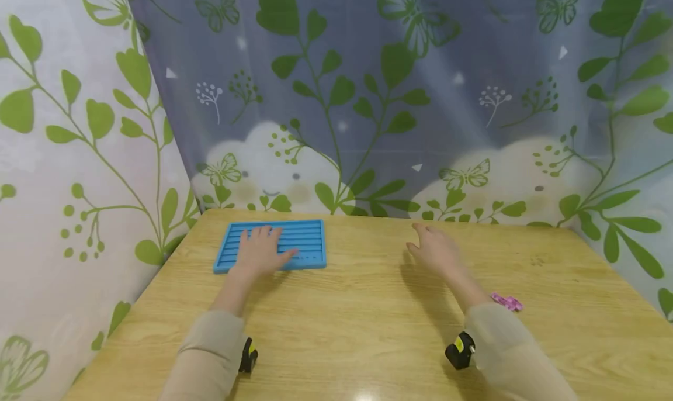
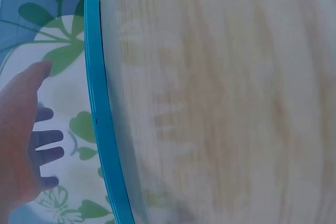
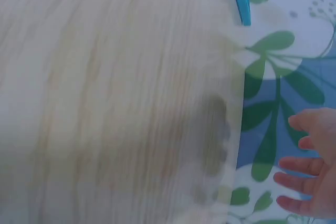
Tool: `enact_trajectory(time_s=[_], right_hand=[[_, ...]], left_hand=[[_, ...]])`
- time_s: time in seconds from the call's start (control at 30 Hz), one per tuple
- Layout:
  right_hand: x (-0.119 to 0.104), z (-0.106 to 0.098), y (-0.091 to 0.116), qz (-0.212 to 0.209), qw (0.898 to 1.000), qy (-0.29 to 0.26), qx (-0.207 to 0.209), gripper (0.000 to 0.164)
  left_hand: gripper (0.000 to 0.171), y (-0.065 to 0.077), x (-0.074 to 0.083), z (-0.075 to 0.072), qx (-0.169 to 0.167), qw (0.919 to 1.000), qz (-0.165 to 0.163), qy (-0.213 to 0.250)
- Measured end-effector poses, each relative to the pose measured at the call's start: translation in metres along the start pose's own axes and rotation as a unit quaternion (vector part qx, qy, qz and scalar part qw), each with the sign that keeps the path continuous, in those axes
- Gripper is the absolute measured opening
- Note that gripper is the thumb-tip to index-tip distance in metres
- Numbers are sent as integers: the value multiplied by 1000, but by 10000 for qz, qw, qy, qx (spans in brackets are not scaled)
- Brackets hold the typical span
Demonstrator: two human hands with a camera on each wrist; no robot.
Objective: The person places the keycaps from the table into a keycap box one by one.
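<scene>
A flat blue ridged tray (image 1: 310,243) lies at the back left of the wooden table. My left hand (image 1: 257,252) is over it with the fingers spread, hiding part of the ridges. In the left wrist view a gap shows between this hand (image 2: 18,135) and the tray's side edge (image 2: 102,114). Over the table at the right my right hand (image 1: 436,250) hovers with loosely bent fingers and holds nothing. The right wrist view shows the same hand (image 3: 315,166) apart from the tabletop, its shadow below.
A small pink-purple piece (image 1: 507,302) lies on the table (image 1: 357,307) beside the right forearm. Behind the table hangs a patterned curtain (image 1: 347,97) of leaves and butterflies. Black wrist cameras are worn on the left wrist (image 1: 248,355) and right wrist (image 1: 460,351).
</scene>
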State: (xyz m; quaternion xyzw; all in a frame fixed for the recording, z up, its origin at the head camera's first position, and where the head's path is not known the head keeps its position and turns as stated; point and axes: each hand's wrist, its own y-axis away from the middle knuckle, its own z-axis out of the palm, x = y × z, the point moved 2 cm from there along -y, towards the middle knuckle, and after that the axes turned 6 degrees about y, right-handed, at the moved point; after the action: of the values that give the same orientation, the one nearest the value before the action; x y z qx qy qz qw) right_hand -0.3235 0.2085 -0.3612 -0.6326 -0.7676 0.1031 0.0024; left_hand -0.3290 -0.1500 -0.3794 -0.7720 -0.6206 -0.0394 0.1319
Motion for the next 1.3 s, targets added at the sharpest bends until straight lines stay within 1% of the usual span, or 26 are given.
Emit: enact_trajectory(time_s=[0.13,0.27,0.33,0.37,0.4,0.5,0.6,0.67,0.73,0.9,1.0,1.13,1.3], right_hand=[[-17,0,-6,-228,9997,-52,100,47],[-35,3,-12,-441,9989,-142,-4,44],[-43,6,-14,-529,9984,-165,-94,44],[-47,8,-15,-574,9981,-166,-135,45],[-51,10,-16,-642,9977,-130,-166,46],[-64,15,-18,-813,9962,-129,-300,50],[-78,19,-22,-1024,9934,-176,-479,55],[-88,22,-25,-1133,9915,-187,-605,56],[-99,24,-28,-1246,9895,-163,-715,56],[-126,31,-34,-1659,9826,131,-829,51],[-139,36,-34,-1892,9764,402,-958,48],[-152,43,-31,-2054,9699,687,-1111,43],[-159,49,-29,-2097,9673,845,-1154,39]], left_hand=[[64,2,-6,-7,118,9996,-228,70],[59,3,-13,-12,68,9992,-390,84],[60,4,-17,-15,7,9990,-434,111],[61,4,-20,-15,-1,9989,-446,137],[62,5,-22,-16,61,9988,-455,166],[74,7,-34,-15,-19,9972,-620,418],[86,9,-48,-14,-227,9938,-860,663],[92,11,-57,-13,-488,9902,-1037,795],[96,14,-62,-12,-651,9873,-1111,925],[101,21,-67,-9,-1070,9771,-1195,1401],[103,23,-67,-8,-1200,9729,-1230,1544],[101,23,-68,-9,-1136,9742,-1250,1496],[98,23,-69,-10,-1141,9743,-1320,1422]])
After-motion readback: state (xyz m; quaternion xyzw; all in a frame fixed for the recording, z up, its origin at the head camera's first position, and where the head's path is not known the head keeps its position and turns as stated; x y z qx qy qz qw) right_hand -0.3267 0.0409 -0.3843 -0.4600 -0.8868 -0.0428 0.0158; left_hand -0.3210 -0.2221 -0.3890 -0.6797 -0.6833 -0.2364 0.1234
